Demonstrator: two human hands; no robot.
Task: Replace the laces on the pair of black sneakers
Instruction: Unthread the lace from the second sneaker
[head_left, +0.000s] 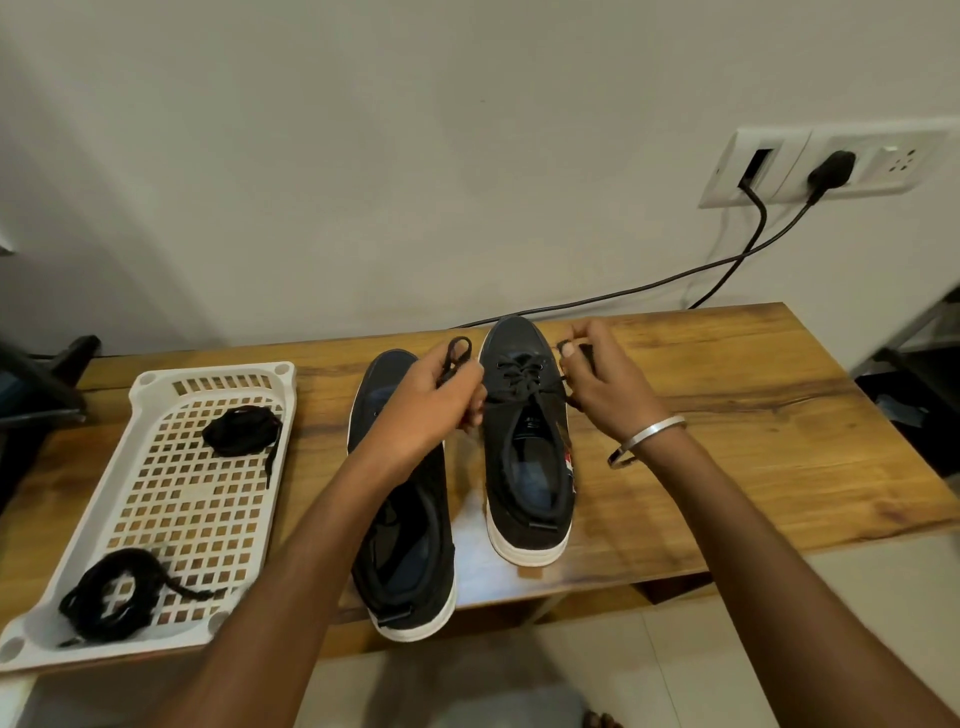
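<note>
On the wooden table (727, 395) I see both sneakers side by side; left hand (426, 410) pinching one end of the right sneaker's (524, 441) lace (519, 376), right hand (602, 384) pinching the other

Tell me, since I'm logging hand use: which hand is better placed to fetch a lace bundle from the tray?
Left hand, probably: the white tray lies on its side, though both hands grip lace ends.

The left hand (436, 400) hides the left sneaker's (402, 499) eyelets and tongue. Lace (519, 376) ends vanish inside both fists; the right hand (597, 379) covers its loop. The insole print is too small to read.
</note>
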